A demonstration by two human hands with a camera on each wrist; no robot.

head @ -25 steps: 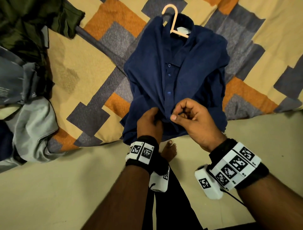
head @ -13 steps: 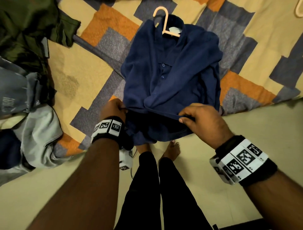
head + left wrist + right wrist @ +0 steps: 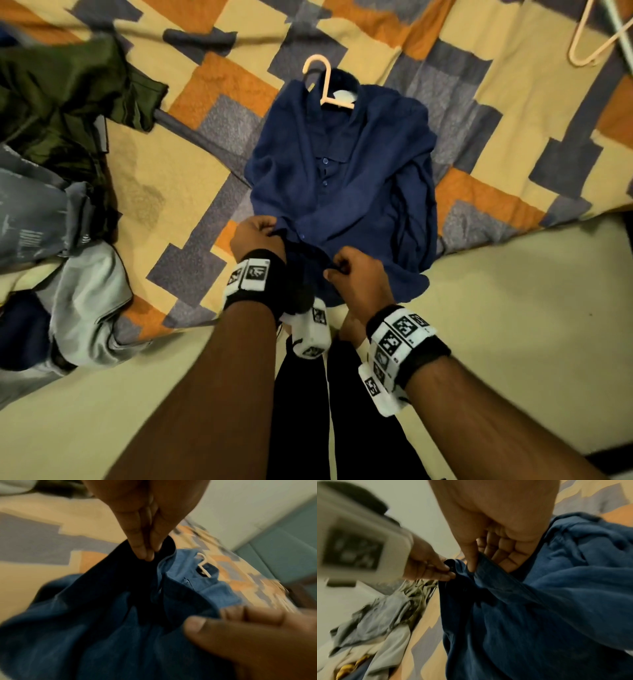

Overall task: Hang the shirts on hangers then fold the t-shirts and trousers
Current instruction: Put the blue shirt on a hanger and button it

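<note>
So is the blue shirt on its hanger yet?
Yes. The hanger hook sticks out of the blue shirt collar.

Hanger: only hook and neck visible, shoulders hidden inside the navy shirt. Second hanger cut off by the top-right edge. Clothes pile cropped at left. Both wrist views motion-blurred.
</note>
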